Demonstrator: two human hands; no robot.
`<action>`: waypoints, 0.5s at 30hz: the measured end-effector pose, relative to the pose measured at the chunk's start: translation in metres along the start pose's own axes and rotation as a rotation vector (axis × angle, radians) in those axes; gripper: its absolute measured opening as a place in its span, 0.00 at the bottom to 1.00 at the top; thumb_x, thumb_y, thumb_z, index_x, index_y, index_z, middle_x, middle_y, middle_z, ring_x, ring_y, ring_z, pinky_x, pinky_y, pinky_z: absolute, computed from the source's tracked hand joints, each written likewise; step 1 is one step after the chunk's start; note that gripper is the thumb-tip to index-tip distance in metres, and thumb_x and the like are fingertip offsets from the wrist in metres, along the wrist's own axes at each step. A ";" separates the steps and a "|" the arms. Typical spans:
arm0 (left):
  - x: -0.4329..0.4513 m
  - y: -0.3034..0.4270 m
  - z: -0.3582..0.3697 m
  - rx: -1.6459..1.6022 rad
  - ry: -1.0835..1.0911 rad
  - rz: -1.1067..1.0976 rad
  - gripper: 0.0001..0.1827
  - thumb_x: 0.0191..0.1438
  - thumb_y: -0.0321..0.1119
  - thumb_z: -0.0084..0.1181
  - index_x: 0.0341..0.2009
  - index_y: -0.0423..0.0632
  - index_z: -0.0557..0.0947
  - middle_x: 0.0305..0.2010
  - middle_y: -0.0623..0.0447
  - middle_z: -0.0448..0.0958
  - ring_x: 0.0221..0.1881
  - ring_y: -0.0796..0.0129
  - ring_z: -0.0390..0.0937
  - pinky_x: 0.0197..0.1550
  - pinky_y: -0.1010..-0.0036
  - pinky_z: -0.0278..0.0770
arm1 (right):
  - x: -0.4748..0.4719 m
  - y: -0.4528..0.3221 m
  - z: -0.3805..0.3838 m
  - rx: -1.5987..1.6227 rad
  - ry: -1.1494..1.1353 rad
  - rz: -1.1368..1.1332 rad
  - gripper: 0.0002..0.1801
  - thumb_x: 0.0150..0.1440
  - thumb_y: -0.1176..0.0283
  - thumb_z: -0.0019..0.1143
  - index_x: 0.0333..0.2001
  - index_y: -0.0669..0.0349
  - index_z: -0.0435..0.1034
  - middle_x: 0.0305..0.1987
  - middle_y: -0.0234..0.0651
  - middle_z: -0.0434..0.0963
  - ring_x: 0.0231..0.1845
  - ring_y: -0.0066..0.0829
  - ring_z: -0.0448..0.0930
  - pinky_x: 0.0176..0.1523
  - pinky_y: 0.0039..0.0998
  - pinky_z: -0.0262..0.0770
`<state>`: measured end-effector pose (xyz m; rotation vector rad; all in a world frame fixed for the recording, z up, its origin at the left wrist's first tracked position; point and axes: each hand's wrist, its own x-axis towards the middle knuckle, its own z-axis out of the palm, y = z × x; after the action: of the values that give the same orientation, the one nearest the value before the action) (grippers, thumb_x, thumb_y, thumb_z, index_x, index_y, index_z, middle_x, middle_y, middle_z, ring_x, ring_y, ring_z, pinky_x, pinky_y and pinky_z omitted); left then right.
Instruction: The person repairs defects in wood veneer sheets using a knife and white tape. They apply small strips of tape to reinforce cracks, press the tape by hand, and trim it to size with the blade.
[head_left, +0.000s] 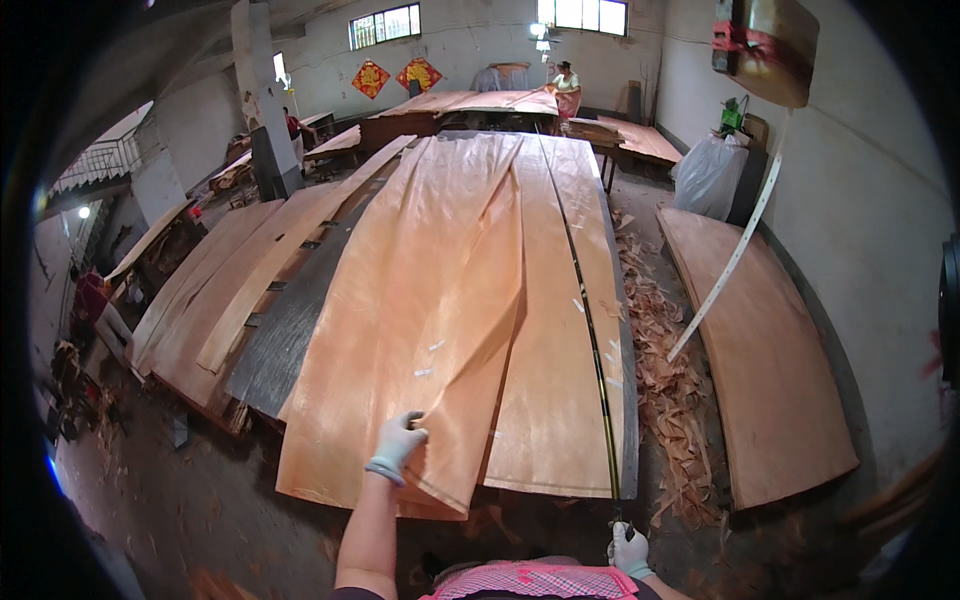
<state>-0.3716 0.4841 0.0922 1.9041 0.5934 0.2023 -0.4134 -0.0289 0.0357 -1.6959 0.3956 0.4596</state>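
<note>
Before me, thin wood veneer sheets (360, 322) lie on a long dark-topped table (628, 450). My left hand (401, 442), in a pale glove, grips the near part of the upper veneer, which is folded and rippled along its length. At the table's near right corner my right hand (628, 546), also gloved, holds the end of a long thin dark rod (592, 337). The rod runs lengthwise over the flat veneer (555, 405) at the right. Small white tape pieces (424, 373) stick to the veneer.
Veneer scraps (667, 375) cover the floor right of the table; beyond them lies a stack of veneer sheets (765, 360). A perforated white strip (727, 262) hangs at the right. More veneer (202, 300) lies left. A person (567, 90) stands at the far table, others at the left.
</note>
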 end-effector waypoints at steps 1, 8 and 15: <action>0.004 -0.008 -0.022 -0.054 0.015 -0.009 0.25 0.48 0.26 0.60 0.54 0.37 0.78 0.38 0.45 0.83 0.34 0.67 0.82 0.38 0.72 0.80 | 0.000 0.000 0.010 -0.005 -0.002 0.002 0.18 0.66 0.54 0.50 0.44 0.58 0.75 0.13 0.27 0.68 0.09 0.19 0.66 0.14 0.24 0.62; 0.009 -0.054 -0.119 -0.305 0.117 -0.062 0.21 0.52 0.19 0.57 0.53 0.38 0.77 0.35 0.52 0.80 0.29 0.71 0.76 0.31 0.76 0.77 | -0.029 0.012 0.101 0.006 -0.037 0.060 0.18 0.66 0.53 0.49 0.44 0.55 0.75 0.13 0.28 0.69 0.10 0.20 0.67 0.16 0.26 0.63; 0.011 -0.113 -0.178 -0.399 0.213 -0.118 0.23 0.52 0.18 0.57 0.55 0.38 0.77 0.30 0.56 0.75 0.25 0.76 0.71 0.26 0.79 0.70 | -0.069 0.034 0.190 -0.106 -0.058 0.001 0.20 0.66 0.51 0.50 0.49 0.54 0.75 0.15 0.26 0.69 0.13 0.19 0.67 0.18 0.26 0.64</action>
<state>-0.4688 0.6689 0.0610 1.4679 0.7451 0.4183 -0.5047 0.1527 0.0142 -1.7807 0.3355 0.5373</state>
